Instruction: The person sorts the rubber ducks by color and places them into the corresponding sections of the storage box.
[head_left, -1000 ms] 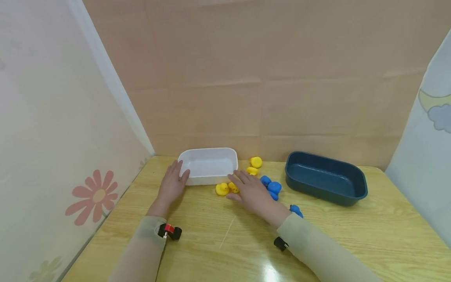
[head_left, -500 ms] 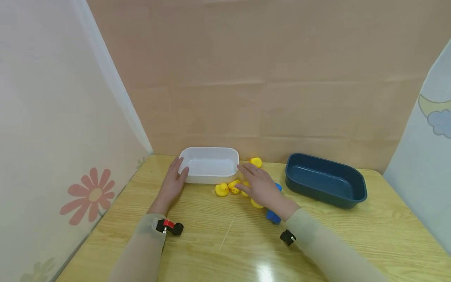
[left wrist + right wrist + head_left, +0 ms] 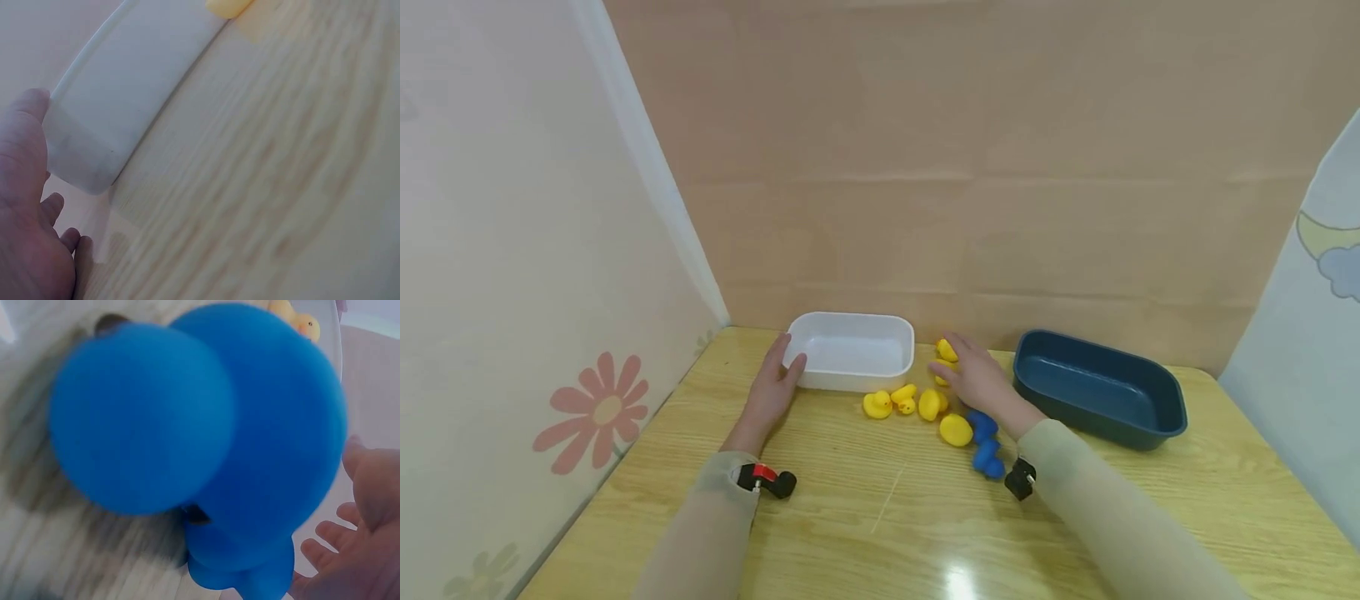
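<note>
While my left hand [image 3: 769, 390] lies open against the left end of a white tub [image 3: 850, 382], left of centre in the frame, its thumb touches the rim on the near side. My right hand [image 3: 979, 382], right of centre, is open too, its fingers loosely spread over two yellow ducks [image 3: 947, 350]; I cannot tell whether they touch them. Four other yellow ducks sit nearer to me: two by the tub's front right corner, one farther right, and one lower, near the centre of the frame, showing its flat base. Just right of that last duck, blue toys [image 3: 988, 459] lie bunched below my right wrist, and one fills much of the right wrist view. A dark blue tub [image 3: 1097, 387] stands at the right, well apart from the white one. Everything rests on a wooden tabletop [image 3: 850, 517].
</note>
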Tool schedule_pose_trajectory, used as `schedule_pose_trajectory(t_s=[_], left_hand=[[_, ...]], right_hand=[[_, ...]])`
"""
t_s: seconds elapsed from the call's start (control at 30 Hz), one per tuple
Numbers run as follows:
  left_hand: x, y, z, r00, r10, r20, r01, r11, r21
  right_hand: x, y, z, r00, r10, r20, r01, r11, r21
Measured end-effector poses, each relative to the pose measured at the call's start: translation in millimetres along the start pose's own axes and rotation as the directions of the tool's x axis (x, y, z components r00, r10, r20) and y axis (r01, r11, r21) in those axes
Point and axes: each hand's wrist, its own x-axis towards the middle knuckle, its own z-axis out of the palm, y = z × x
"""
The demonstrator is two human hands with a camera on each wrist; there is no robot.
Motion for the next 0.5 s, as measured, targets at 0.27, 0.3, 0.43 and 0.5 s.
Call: schedule_pose_trajectory(t_s=[0.27, 0.3, 0.43, 0.5], left_hand=[[-2.5, 0.8, 0.7, 1.0, -0.027, 0.002, 0.027, 1.0, 0.006], [-2.7, 1.3, 0.6, 1.0, -0.027, 0.002, 0.027, 1.0, 0.005], [-3.6, 2.5, -0.1, 1.0, -0.025, 0.001, 0.025, 1.0, 0.006], [-3.8, 2.2, -0.4, 1.0, -0.028, 0.002, 0.028, 1.0, 0.007]], right_hand=[[10.0, 9.4, 2.9, 1.0, 0.029, -0.008, -0.029, 0.999, 0.024], [10.5, 11.0, 3.6, 1.0, 0.026, -0.008, -0.026, 0.999, 0.023], [9.6, 15.6, 4.8, 0.999, 0.038, 0.023, -0.039, 0.998, 0.043], [8.7, 17.0, 4.7, 0.997, 0.057, 0.047, -0.059, 0.997, 0.042]])
